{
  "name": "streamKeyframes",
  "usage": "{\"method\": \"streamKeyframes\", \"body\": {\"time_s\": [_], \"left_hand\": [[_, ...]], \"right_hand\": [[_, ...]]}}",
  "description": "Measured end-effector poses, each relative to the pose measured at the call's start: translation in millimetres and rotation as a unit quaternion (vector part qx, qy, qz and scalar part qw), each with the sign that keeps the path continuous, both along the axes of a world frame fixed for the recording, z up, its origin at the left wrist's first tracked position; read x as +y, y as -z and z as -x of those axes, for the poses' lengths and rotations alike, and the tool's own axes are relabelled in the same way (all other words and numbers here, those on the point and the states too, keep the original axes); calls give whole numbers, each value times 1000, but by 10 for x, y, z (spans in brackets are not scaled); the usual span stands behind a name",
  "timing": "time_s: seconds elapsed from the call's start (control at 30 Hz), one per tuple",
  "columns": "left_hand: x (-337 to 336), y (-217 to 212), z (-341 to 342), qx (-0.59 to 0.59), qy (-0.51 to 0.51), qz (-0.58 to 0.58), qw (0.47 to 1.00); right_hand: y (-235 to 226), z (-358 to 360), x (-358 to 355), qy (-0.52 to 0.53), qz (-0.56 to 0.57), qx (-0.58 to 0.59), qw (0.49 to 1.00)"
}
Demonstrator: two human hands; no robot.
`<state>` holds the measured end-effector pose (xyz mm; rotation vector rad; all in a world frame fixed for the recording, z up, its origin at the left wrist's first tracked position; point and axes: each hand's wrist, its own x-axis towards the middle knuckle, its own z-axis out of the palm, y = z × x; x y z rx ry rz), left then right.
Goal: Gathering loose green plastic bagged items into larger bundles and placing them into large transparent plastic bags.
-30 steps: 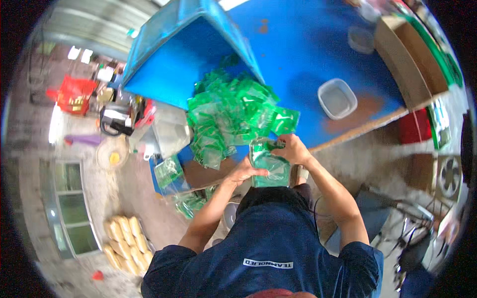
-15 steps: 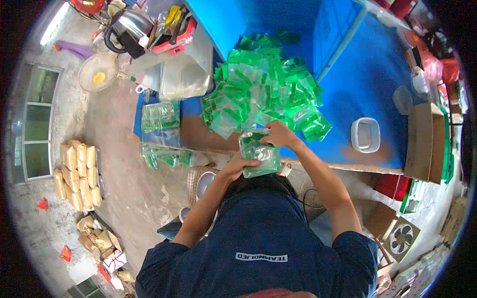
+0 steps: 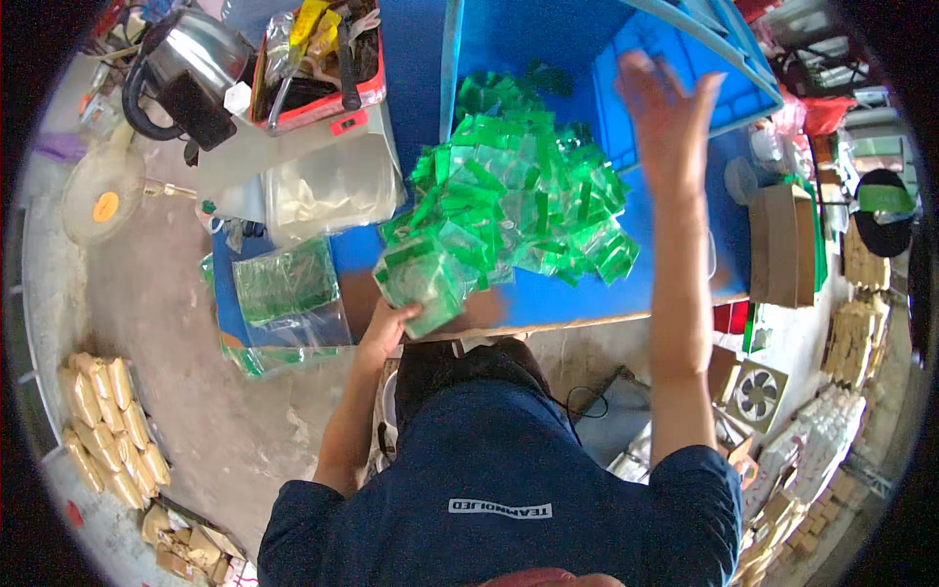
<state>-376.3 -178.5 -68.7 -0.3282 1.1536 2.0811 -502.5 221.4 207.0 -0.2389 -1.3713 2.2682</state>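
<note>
A bare concrete floor (image 3: 176,293) fills the nine o'clock side, with tan wrapped packets (image 3: 108,421) stacked at eight o'clock. At eleven o'clock a metal kettle (image 3: 186,68) with a black handle stands beside a red tray (image 3: 318,59) of mixed tools. Just below them lies a clear plastic bag (image 3: 333,186), and below that, at the near left corner of the blue bench (image 3: 548,298), a flat bag of green sheets (image 3: 289,284).

The left hand (image 3: 386,328) is closed around a small stack of green-edged pouches (image 3: 421,279), thumb on top, at the bench's near edge. Directly past it, toward twelve o'clock, a loose pile of green pouches (image 3: 518,196) spreads across the bench and reaches into a tipped blue crate (image 3: 685,59).

The right hand (image 3: 665,108) is raised over the crate at one o'clock, fingers spread wide, holding nothing.

At three o'clock a brown cardboard box (image 3: 782,245) sits on the bench's far end. At four o'clock a small fan (image 3: 758,396) rests on the floor among stacked packets (image 3: 861,333).
</note>
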Motion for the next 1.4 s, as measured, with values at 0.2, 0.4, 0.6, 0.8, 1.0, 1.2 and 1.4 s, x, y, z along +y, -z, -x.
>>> {"method": "streamKeyframes", "body": {"time_s": [0.2, 0.4, 0.6, 0.8, 1.0, 1.2, 1.4], "left_hand": [[-170, 188, 514, 77, -37, 81, 993], [-260, 139, 613, 53, -95, 27, 994], [-329, 91, 438, 58, -155, 46, 985], [-720, 369, 762, 175, -141, 245, 943], [-761, 11, 1083, 149, -86, 314, 934], [-916, 68, 1232, 198, 7, 495, 846], [-340, 135, 1030, 89, 0, 746, 660]], "right_hand": [[-599, 533, 315, -14, 47, 15, 999], [-532, 700, 590, -109, 124, 10, 986], [-255, 298, 423, -75, 56, -63, 994], [-490, 225, 567, -48, -6, -52, 997], [-518, 346, 884, -110, 29, -71, 991], [-540, 300, 848, -98, -33, -63, 993], [-527, 381, 924, -118, 55, -78, 988]]}}
